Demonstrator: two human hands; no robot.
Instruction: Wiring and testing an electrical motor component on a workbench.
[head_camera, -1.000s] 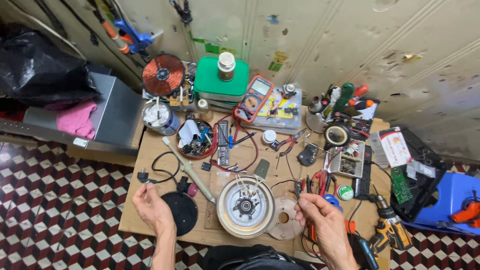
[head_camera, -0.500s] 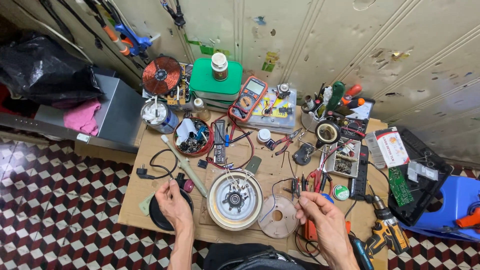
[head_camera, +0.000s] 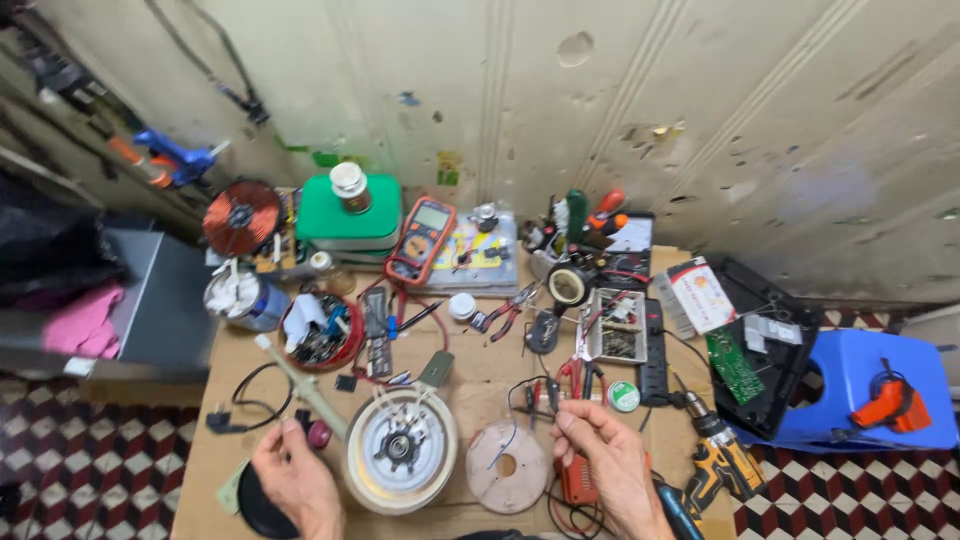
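At the lower left of the frame, the left hand (head_camera: 293, 480) is seen with fingers loosely curled, fingertips beside a small dark red knob (head_camera: 318, 434) and a white rod (head_camera: 300, 385); whether anything is gripped cannot be told. At lower centre a round white plate (head_camera: 400, 447) and a thin pinkish disc (head_camera: 508, 466) are laid on the cardboard-covered table (head_camera: 470, 372). At lower right, thin wires (head_camera: 545, 392) are pinched by the right hand (head_camera: 608, 460).

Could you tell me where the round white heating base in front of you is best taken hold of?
Probably by its cream outer rim: the heating base lies flat, open side up, with wires across its far edge. Come from the near-left, where the left hand is, fingers over the bare rim, clear of the wires.
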